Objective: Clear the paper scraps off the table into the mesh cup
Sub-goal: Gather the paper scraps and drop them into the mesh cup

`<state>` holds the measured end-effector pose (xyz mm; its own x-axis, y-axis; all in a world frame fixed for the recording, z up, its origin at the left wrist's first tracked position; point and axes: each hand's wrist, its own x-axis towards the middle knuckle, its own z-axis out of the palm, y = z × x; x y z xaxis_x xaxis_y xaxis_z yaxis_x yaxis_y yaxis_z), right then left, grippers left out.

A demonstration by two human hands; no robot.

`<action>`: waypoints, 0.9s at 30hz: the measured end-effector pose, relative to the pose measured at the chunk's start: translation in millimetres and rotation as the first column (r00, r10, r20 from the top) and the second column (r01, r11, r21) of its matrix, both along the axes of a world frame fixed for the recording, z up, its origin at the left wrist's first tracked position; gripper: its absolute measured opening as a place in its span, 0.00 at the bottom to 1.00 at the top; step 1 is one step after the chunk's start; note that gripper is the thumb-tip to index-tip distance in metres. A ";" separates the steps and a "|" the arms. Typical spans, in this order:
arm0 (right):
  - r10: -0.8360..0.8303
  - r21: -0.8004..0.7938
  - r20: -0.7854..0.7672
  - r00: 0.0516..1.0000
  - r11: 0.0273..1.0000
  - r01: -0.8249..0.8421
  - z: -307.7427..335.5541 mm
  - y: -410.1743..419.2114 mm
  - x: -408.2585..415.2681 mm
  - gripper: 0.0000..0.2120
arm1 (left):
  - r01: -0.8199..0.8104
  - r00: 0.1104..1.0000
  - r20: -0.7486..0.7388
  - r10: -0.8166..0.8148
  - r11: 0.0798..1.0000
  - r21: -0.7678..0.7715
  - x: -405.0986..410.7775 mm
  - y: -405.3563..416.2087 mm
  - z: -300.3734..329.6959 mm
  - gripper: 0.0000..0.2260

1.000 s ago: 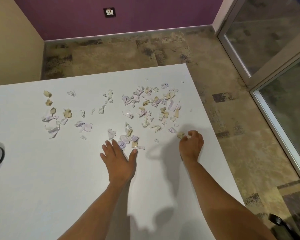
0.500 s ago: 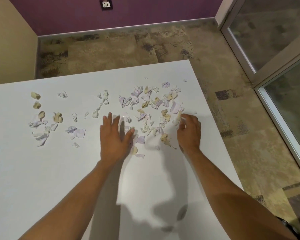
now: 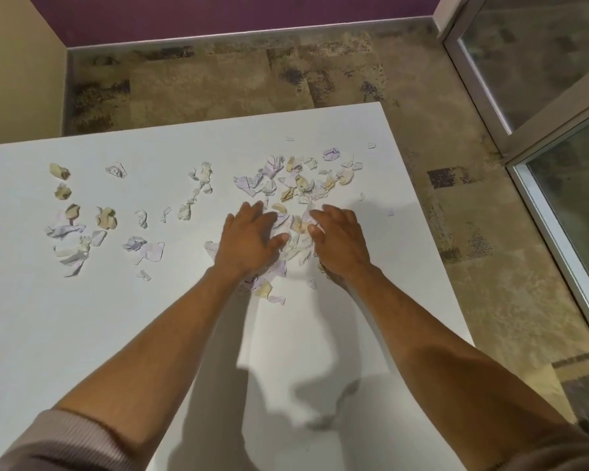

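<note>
Several torn white, lilac and beige paper scraps lie over the white table [image 3: 82, 334]. The densest heap [image 3: 296, 185] is at the right; a looser scatter [image 3: 79, 229] lies at the left. My left hand [image 3: 249, 236] lies flat, palm down, on the scraps, fingers spread. My right hand [image 3: 337, 236] lies beside it, fingers slightly bent over the scraps, and a small bunch of scraps [image 3: 298, 232] sits between the two thumbs. More scraps [image 3: 264, 288] lie under my left wrist. The mesh cup is out of view.
The table's right edge [image 3: 432, 260] runs close to my right hand, with patterned carpet [image 3: 218, 83] below and beyond. A glass door with a white frame [image 3: 524, 107] stands at the right. A purple wall is at the far end.
Both hands have slid forward and toward each other onto the heap. The right hand, pinching at scraps near the edge a second ago, has come left; scraps have bunched between the hands.
</note>
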<state>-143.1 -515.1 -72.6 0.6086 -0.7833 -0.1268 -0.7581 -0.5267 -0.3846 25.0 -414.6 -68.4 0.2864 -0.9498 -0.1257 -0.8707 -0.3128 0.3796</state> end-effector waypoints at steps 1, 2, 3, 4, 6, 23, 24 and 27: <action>0.049 -0.015 -0.009 0.999 0.999 -0.049 0.3 3.6 -2.5 0.18 | 0.043 0.999 -0.028 -0.043 0.999 -0.007 -2.3 4.9 -0.2 0.25; 0.100 -0.012 -0.021 0.995 0.995 -0.101 1.4 7.0 -5.9 0.17 | 0.078 0.994 -0.071 -0.078 0.997 -0.005 -4.7 10.8 0.7 0.23; 0.148 0.010 -0.028 0.989 0.989 -0.148 2.9 10.1 -10.2 0.17 | 0.111 0.987 -0.118 -0.110 0.994 0.003 -6.9 17.1 2.0 0.22; 0.184 0.049 -0.020 0.983 0.982 -0.183 5.1 13.3 -15.1 0.17 | 0.144 0.977 -0.158 -0.141 0.990 0.007 -8.4 22.9 4.1 0.20; 0.180 0.147 0.051 0.982 0.971 -0.186 11.7 19.0 -25.8 0.16 | 0.172 0.961 -0.217 -0.172 0.985 -0.017 -9.4 35.0 9.9 0.18; 0.039 0.124 -0.217 0.975 0.992 -0.012 24.4 65.4 -8.5 0.27 | -0.026 0.997 -0.063 0.039 0.981 0.190 -42.8 63.4 20.2 0.27; 0.045 0.111 -0.200 0.979 0.994 -0.023 24.5 67.7 -8.2 0.24 | -0.045 0.994 -0.096 0.060 0.988 0.149 -43.8 64.0 18.6 0.22; 0.067 0.037 -0.169 0.983 0.997 -0.061 24.0 73.7 -10.4 0.17 | -0.099 0.982 -0.157 0.104 0.994 0.039 -45.1 66.0 16.8 0.12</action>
